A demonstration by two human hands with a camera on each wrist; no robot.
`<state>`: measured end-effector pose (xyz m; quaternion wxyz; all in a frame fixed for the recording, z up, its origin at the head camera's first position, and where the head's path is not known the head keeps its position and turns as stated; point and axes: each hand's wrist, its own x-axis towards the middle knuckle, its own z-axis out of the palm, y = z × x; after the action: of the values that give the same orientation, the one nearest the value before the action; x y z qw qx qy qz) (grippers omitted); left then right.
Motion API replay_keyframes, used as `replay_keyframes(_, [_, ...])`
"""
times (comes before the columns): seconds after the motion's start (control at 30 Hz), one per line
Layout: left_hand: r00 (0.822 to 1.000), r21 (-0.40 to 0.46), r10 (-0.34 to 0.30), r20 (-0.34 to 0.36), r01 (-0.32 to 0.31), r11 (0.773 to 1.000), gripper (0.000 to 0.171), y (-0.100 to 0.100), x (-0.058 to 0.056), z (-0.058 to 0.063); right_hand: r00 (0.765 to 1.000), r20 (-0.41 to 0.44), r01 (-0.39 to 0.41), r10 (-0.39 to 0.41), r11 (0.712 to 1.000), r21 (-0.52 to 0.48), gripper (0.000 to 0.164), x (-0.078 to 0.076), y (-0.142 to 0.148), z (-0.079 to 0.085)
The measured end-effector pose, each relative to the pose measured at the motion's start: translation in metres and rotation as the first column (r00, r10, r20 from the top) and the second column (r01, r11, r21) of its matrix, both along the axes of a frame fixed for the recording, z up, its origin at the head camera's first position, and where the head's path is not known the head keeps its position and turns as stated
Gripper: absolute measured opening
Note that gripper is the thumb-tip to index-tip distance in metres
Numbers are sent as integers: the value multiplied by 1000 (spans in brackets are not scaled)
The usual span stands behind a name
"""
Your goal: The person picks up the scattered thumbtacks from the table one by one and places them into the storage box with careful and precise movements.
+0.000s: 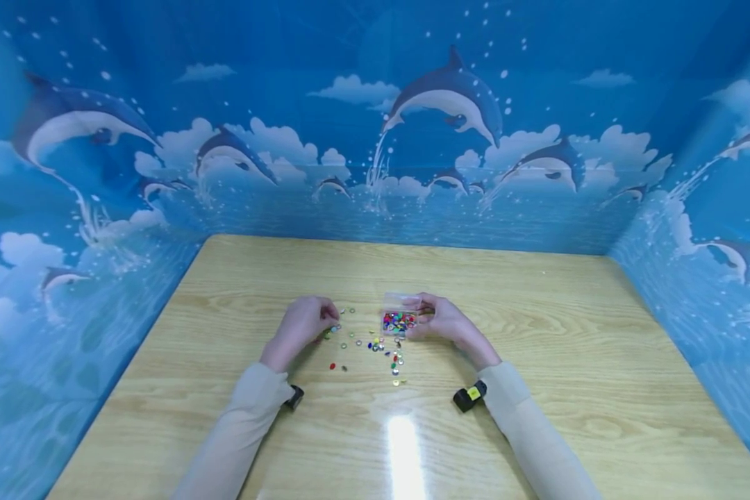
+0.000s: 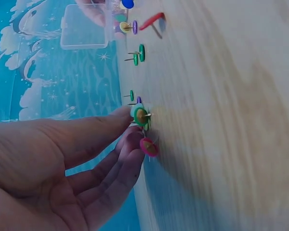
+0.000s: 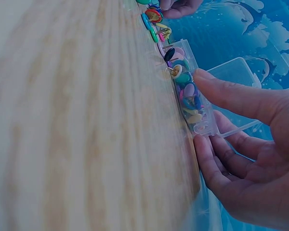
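Observation:
My left hand [image 1: 305, 324] is low over the left side of the scattered thumbtacks. In the left wrist view, its thumb and fingertips come together at a green thumbtack [image 2: 141, 116], and a pink thumbtack [image 2: 149, 147] lies by the fingers. My right hand [image 1: 442, 321] grips a small clear plastic box [image 3: 210, 121], thumb on one side and fingers on the other. Many coloured thumbtacks [image 1: 398, 321] fill the box, which sits on the table. Its hinged clear lid [image 1: 401, 301] stands raised at the far side.
Loose thumbtacks [image 1: 376, 345] are spread between the hands and nearer the front. A red thumbtack [image 1: 332, 366] lies off to the left. The wooden table [image 1: 537, 333] meets a blue dolphin-print curtain [image 1: 325, 139] at the back and sides.

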<state>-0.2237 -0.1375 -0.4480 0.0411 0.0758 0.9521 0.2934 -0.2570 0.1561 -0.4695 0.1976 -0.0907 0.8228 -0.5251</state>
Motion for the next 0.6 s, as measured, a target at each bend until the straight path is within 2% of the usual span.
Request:
replay_keyframes(0.37, [997, -99, 68, 31, -65, 993, 9, -2, -2, 1, 1000, -4, -3, 3, 1000, 0, 70, 1, -1, 3])
replay_keyframes(0.47, [996, -84, 89, 5, -88, 993, 9, -4, -3, 0, 1000, -1, -2, 2, 1000, -2, 69, 2, -1, 4])
replay_keyframes(0.6, [992, -33, 105, -69, -108, 994, 9, -4, -4, 2, 1000, 0, 1, -1, 1000, 0, 70, 3, -1, 4])
